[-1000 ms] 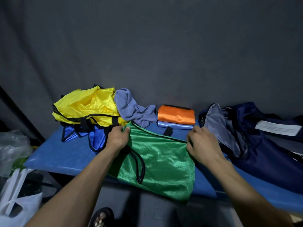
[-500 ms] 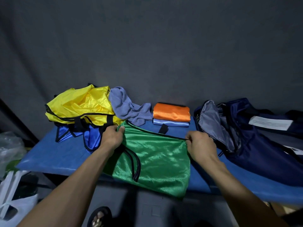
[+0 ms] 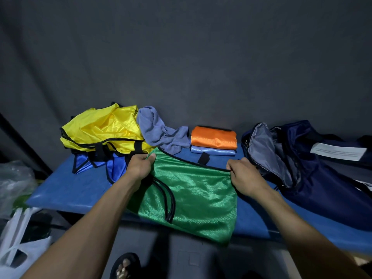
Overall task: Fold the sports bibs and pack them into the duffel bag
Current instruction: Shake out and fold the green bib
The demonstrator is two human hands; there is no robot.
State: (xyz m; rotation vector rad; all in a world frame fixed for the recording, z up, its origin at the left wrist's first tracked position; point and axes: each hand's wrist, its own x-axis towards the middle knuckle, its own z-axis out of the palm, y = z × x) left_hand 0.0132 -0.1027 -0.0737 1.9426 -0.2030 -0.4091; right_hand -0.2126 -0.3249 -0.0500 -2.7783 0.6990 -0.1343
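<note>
Since the earlier frame the far edge of the green bib (image 3: 193, 190) has been drawn straighter between the two hands, and the right hand's fingers, laid flatter on the cloth before, are now curled under at the corner. The left hand (image 3: 141, 168) is clamped on the bib's far left corner, thumb on top of the fabric; the right hand (image 3: 244, 178) pinches the far right corner by its black trim. The bib lies on the blue bench (image 3: 66, 192), its near part hanging over the front edge, with black-edged armholes showing near the left forearm. At the back left a crumpled yellow bib (image 3: 104, 133) rests on a blue bib (image 3: 112, 166), with a grey-blue cloth (image 3: 159, 133) just beside them. Behind the green bib a folded orange bib (image 3: 213, 137) is stacked on a folded light blue bib (image 3: 211, 152). To the right lies the navy duffel bag (image 3: 322, 182), its mouth open and grey lining turned out, close to the right hand. White plastic bags (image 3: 18, 252) are seen at the lower left.
</note>
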